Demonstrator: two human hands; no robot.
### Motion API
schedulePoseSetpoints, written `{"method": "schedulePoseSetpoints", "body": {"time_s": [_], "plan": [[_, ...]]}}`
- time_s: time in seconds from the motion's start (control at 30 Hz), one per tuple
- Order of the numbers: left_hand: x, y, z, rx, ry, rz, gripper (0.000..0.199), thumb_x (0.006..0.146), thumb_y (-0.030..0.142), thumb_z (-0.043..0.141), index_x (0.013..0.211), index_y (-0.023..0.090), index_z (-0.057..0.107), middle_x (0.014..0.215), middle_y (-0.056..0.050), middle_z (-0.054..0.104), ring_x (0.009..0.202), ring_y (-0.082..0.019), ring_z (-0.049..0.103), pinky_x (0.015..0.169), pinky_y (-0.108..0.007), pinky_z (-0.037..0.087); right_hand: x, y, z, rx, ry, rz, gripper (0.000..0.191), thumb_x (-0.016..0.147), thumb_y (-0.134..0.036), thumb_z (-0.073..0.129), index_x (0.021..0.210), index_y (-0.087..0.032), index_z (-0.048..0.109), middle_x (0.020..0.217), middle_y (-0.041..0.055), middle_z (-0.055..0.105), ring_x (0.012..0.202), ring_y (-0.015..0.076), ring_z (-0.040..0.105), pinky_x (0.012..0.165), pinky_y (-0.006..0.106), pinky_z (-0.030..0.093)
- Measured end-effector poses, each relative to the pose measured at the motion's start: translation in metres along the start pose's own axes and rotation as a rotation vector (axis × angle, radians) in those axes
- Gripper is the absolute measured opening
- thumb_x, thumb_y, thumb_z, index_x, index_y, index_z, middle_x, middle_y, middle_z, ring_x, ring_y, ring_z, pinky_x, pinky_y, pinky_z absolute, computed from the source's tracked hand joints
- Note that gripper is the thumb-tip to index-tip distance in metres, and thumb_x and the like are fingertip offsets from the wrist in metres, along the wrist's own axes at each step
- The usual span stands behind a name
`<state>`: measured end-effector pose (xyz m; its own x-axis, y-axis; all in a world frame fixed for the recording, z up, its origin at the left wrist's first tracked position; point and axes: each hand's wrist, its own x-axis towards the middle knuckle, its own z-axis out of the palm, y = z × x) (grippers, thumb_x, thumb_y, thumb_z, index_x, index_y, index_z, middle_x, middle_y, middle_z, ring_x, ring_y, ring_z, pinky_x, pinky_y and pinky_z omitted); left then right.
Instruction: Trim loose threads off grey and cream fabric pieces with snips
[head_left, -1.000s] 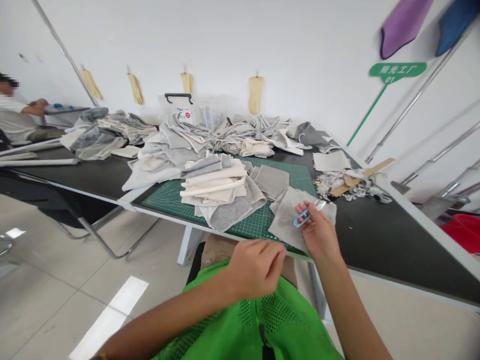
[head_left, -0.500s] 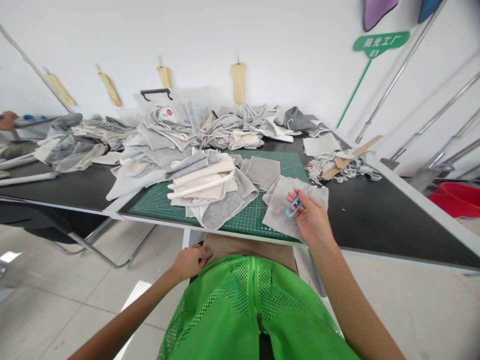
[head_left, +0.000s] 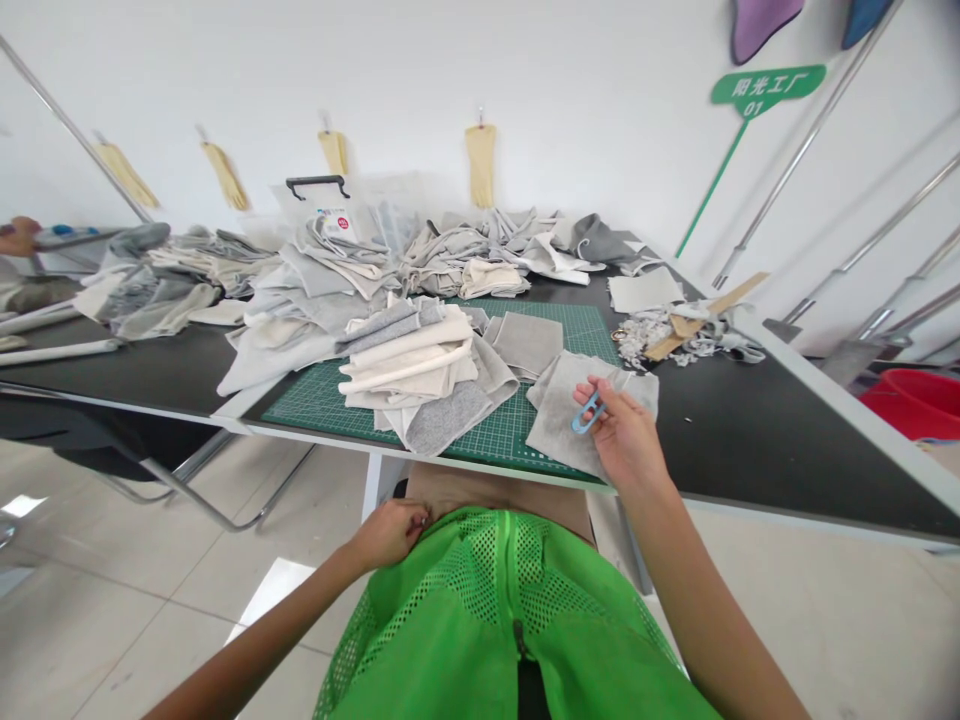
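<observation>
My right hand (head_left: 627, 432) is closed around light-blue thread snips (head_left: 587, 413), just above the table's front edge. Below it lies a small stack of grey cloth pieces (head_left: 556, 425) on the green cutting mat (head_left: 304, 400). My left hand (head_left: 391, 532) rests at my waist, beside the green mesh vest (head_left: 480, 570) and the brown cloth on my lap. Its fingers are curled, and whatever may be between them is hidden. A folded pile of cream and grey cloth (head_left: 420, 365) sits on the mat, with grey squares (head_left: 527, 345) behind it.
Heaps of grey cloth (head_left: 292, 290) fill the table's back and left. Wooden strips (head_left: 705, 318) lie over scraps (head_left: 645, 340) at the right. A clear box with a black handle (head_left: 319, 185) stands behind. A red bucket (head_left: 915, 400) is at far right, a chair (head_left: 255, 520) at left.
My left hand has shifted slightly inward at the waist, its fingers curling closer to the vest. My right hand keeps the snips in nearly the same place. The view has moved slightly.
</observation>
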<state>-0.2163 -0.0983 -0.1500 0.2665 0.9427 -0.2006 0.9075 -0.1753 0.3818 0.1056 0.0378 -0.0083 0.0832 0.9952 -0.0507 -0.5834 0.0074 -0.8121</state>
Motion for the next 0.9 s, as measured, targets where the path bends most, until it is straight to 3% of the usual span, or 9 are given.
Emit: {"method": "schedulePoseSetpoints", "body": {"time_s": [0.2, 0.3, 0.43, 0.53, 0.57, 0.63, 0.7, 0.77, 0.9], "plan": [[0.005, -0.001, 0.011, 0.009, 0.019, -0.035, 0.025, 0.083, 0.013, 0.040, 0.072, 0.020, 0.061, 0.078, -0.002, 0.065, 0.079, -0.016, 0.060, 0.074, -0.026, 0.042, 0.001, 0.001, -0.001, -0.002, -0.003, -0.003, 0.022, 0.069, -0.027, 0.075, 0.084, -0.013, 0.069, 0.075, 0.0057, 0.071, 0.068, 0.0133, 0.067, 0.046, 0.015, 0.050], [0.005, 0.003, -0.010, -0.033, 0.020, -0.047, 0.021, 0.077, 0.010, 0.044, 0.066, 0.019, 0.060, 0.072, 0.000, 0.065, 0.072, -0.015, 0.060, 0.070, -0.025, 0.042, 0.001, 0.001, -0.001, -0.004, -0.005, 0.000, 0.022, 0.069, -0.027, 0.075, 0.084, -0.014, 0.069, 0.075, 0.0050, 0.070, 0.068, 0.0132, 0.067, 0.046, 0.015, 0.051], [-0.012, 0.029, -0.084, -0.305, 0.087, -0.068, 0.015, 0.080, 0.023, 0.050, 0.072, 0.019, 0.063, 0.065, 0.001, 0.064, 0.061, -0.014, 0.058, 0.059, -0.024, 0.042, 0.000, 0.000, 0.000, -0.019, 0.001, -0.001, 0.023, 0.069, -0.029, 0.076, 0.085, -0.014, 0.069, 0.076, 0.0058, 0.071, 0.068, 0.0139, 0.067, 0.046, 0.016, 0.050], [-0.033, 0.074, -0.150, -0.604, 0.026, 0.063, 0.016, 0.079, 0.033, 0.059, 0.073, 0.020, 0.064, 0.067, 0.000, 0.065, 0.062, -0.014, 0.060, 0.060, -0.026, 0.047, 0.000, 0.000, 0.000, -0.004, -0.002, -0.006, 0.026, 0.067, -0.029, 0.077, 0.085, -0.013, 0.069, 0.077, 0.0071, 0.071, 0.070, 0.0139, 0.067, 0.046, 0.015, 0.050], [-0.038, 0.092, -0.170, -0.679, 0.085, 0.109, 0.014, 0.079, 0.033, 0.060, 0.073, 0.021, 0.064, 0.067, 0.000, 0.065, 0.062, -0.015, 0.061, 0.059, -0.027, 0.048, 0.000, 0.000, 0.001, 0.005, -0.002, -0.004, 0.026, 0.066, -0.028, 0.077, 0.085, -0.012, 0.069, 0.077, 0.0072, 0.071, 0.070, 0.0139, 0.067, 0.047, 0.015, 0.050], [-0.039, 0.130, -0.205, -0.756, 0.322, 0.201, 0.011, 0.078, 0.031, 0.063, 0.073, 0.021, 0.065, 0.066, 0.001, 0.065, 0.057, -0.014, 0.060, 0.054, -0.027, 0.049, 0.000, 0.000, 0.001, 0.020, 0.002, 0.004, 0.024, 0.067, -0.028, 0.077, 0.084, -0.013, 0.069, 0.077, 0.0070, 0.071, 0.071, 0.0140, 0.067, 0.046, 0.014, 0.050], [-0.024, 0.164, -0.233, -0.713, 0.525, 0.286, 0.008, 0.076, 0.028, 0.066, 0.073, 0.021, 0.065, 0.065, 0.002, 0.065, 0.056, -0.012, 0.060, 0.055, -0.026, 0.050, -0.001, 0.000, 0.001, 0.028, 0.004, 0.013, 0.023, 0.067, -0.028, 0.076, 0.084, -0.014, 0.069, 0.077, 0.0066, 0.072, 0.071, 0.0141, 0.068, 0.046, 0.015, 0.050], [0.010, 0.191, -0.256, -0.636, 0.654, 0.376, 0.009, 0.077, 0.027, 0.065, 0.072, 0.019, 0.064, 0.062, 0.003, 0.064, 0.057, -0.011, 0.060, 0.056, -0.024, 0.050, -0.001, -0.002, 0.001, 0.041, 0.001, 0.024, 0.025, 0.067, -0.029, 0.076, 0.085, -0.014, 0.069, 0.077, 0.0061, 0.072, 0.069, 0.0142, 0.067, 0.046, 0.016, 0.050], [0.120, 0.228, -0.281, -0.460, 0.570, 0.406, 0.016, 0.078, 0.028, 0.063, 0.078, 0.012, 0.065, 0.064, 0.000, 0.064, 0.059, -0.012, 0.062, 0.063, -0.029, 0.052, -0.002, -0.004, 0.002, 0.068, 0.000, 0.059, 0.027, 0.067, -0.033, 0.076, 0.085, -0.014, 0.069, 0.076, 0.0055, 0.072, 0.069, 0.0159, 0.067, 0.045, 0.018, 0.049]]}}
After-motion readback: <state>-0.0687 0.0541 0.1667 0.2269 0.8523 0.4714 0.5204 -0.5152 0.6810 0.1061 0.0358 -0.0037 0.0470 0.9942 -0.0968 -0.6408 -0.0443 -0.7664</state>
